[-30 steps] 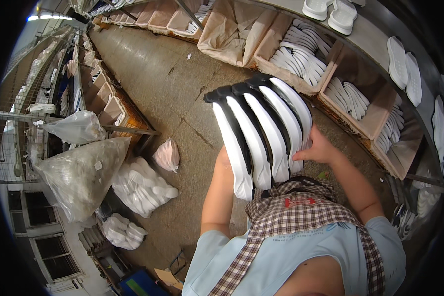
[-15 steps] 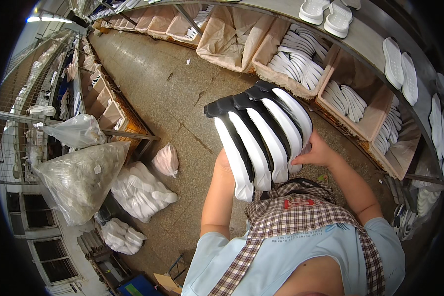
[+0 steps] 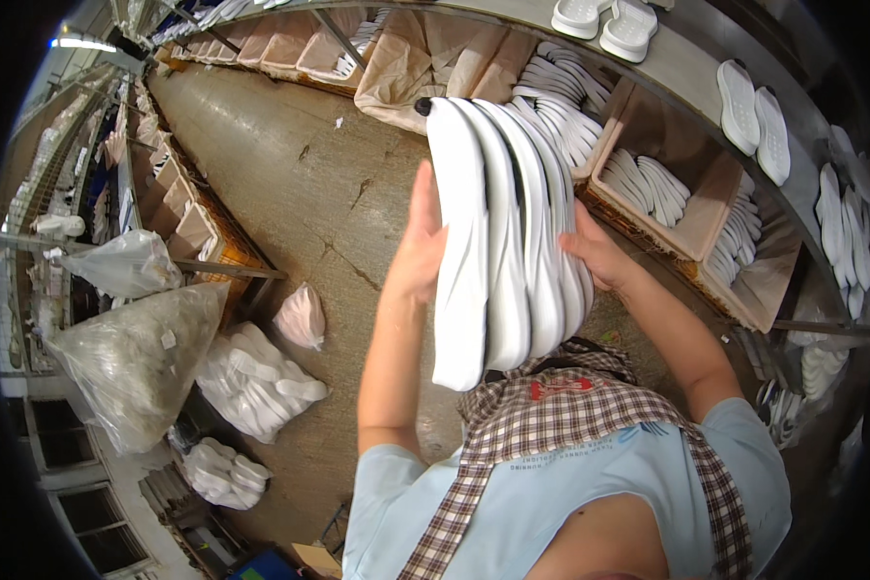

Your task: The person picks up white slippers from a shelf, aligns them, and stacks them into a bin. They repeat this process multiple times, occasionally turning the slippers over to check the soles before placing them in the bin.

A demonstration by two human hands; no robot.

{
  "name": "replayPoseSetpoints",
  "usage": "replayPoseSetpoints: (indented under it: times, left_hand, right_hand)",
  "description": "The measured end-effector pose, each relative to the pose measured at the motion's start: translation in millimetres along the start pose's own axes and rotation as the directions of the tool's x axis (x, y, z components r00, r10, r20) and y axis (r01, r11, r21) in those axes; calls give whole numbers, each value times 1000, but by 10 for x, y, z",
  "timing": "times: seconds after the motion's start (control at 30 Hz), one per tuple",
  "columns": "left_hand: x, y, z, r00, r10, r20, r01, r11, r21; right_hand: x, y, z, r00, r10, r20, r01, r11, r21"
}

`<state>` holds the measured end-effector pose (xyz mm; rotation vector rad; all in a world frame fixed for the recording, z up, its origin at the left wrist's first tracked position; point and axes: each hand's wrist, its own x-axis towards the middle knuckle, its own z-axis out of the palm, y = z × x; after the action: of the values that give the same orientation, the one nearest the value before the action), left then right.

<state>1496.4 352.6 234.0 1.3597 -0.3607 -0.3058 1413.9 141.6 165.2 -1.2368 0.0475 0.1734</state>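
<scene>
A row of white shoe soles (image 3: 503, 242), pressed side against side, is held up between my two hands in front of the apron. Dark gaps show between the soles, and a black tip (image 3: 422, 106) pokes out at the far left end. My left hand (image 3: 420, 242) presses on the left outer sole, its fingers pointing up and partly behind it. From the other side my right hand (image 3: 593, 249) grips the stack, thumb on the near face and the other fingers mostly hidden.
Cloth-lined baskets (image 3: 648, 232) of white soles line the right under a shelf with pairs of soles (image 3: 739, 106). Clear bags (image 3: 145, 358) and a bag of white soles (image 3: 259, 382) stand at left, near a small pink bag (image 3: 301, 317) on the floor (image 3: 261, 145).
The stack has turned and tilted upright, so its white faces show and most of the black parts are hidden. My left hand has come up along its side. The view has shifted slightly.
</scene>
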Motion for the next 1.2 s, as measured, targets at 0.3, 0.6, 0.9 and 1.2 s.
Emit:
replayPoseSetpoints:
  times: [0.3, 0.6, 0.9, 1.2]
  left_hand:
    - [784, 530, -322, 823, -124, 555, -334, 685, 648]
    - [939, 525, -4, 772, -257, 582, -302, 656, 691]
    - [1071, 404, 302, 706, -265, 657, -332, 695, 637]
    - [1083, 337, 674, 604, -229, 763, -406, 736, 542]
  right_hand:
    - [-348, -236, 208, 917, 96, 388, -310, 783, 539]
    - [-645, -168, 127, 957, 104, 272, -244, 799, 550]
    - [-746, -106, 202, 979, 106, 176, -185, 830, 526]
    - [-771, -45, 230, 990, 93, 102, -132, 855, 501]
